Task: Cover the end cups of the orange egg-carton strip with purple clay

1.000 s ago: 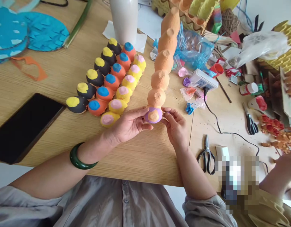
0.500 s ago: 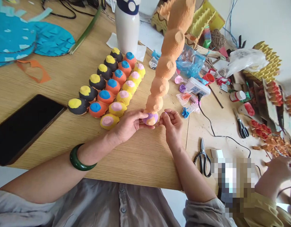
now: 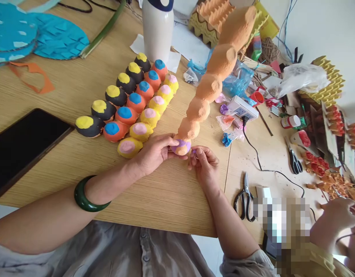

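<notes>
A long strip of orange bumps point(image 3: 210, 87) slants up and away, its near end coated in purple clay point(image 3: 176, 147) around an orange tip. My left hand point(image 3: 156, 154) grips that near end, thumb on top and fingers beneath. Just right of it, my right hand point(image 3: 205, 163) pinches a small bit of purple clay point(image 3: 194, 152) between thumb and fingertips. Left of the strip lie three rows of painted bumps: black with yellow tops point(image 3: 116, 96), orange with blue tops point(image 3: 136, 103), yellow with pink tops point(image 3: 150, 117).
A black phone point(image 3: 30, 148) lies at the left, a white bottle point(image 3: 157, 32) stands behind. To the right are a power strip point(image 3: 242, 107), its cable, scissors point(image 3: 245, 200), clay packets and egg cartons point(image 3: 210, 19). Another person's hand point(image 3: 336, 217) is at the lower right.
The strip's far end has tilted to the right and lowered. My right hand has moved slightly down, and the purple bit in its fingers shows more clearly.
</notes>
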Available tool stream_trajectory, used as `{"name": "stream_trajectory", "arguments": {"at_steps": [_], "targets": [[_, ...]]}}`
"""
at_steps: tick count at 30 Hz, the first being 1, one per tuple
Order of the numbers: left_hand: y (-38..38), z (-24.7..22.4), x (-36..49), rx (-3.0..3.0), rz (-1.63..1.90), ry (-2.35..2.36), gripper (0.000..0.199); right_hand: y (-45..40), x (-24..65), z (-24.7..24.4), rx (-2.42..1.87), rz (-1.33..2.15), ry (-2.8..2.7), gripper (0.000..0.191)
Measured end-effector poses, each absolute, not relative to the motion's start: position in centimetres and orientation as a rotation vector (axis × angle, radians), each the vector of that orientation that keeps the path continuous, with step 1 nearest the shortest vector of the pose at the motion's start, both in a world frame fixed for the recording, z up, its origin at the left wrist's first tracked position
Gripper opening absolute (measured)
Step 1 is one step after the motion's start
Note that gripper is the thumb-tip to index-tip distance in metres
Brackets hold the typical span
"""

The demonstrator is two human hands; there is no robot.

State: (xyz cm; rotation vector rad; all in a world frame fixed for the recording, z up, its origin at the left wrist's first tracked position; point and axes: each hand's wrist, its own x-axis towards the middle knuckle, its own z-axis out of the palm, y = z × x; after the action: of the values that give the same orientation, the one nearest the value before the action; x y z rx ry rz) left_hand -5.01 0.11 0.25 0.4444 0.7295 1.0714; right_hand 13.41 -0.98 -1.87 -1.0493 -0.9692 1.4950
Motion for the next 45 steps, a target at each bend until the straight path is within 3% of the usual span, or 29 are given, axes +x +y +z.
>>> {"name": "stream_trajectory", "arguments": {"at_steps": [6,9,27,39,45], "targets": [[0.1,0.3,-5.0,0.431,1.075,0.71,0.011,-0.8,13.9,-1.7,-1.116,1.466,-0.973,0.027],[0.0,0.2,-5.0,0.431,1.056,0.71,0.01,-1.0,14.0,-1.7,-1.166,1.445,-0.99,0.036],[-1.0,0.6,-4.8,0.661,0.993,0.691,0.021,-2.6,14.0,0.5,-1.07,1.134,-1.283,0.008],[-1.4,0.9,-4.7,0.815,0.922,0.851,0.022,-3.3,13.7,-0.2,-1.073,1.061,-1.462,0.005],[-1.4,0.5,-4.6,0.872,0.933,0.921,0.031,-3.1,13.8,-0.8,-1.025,1.049,-1.554,0.015]]}}
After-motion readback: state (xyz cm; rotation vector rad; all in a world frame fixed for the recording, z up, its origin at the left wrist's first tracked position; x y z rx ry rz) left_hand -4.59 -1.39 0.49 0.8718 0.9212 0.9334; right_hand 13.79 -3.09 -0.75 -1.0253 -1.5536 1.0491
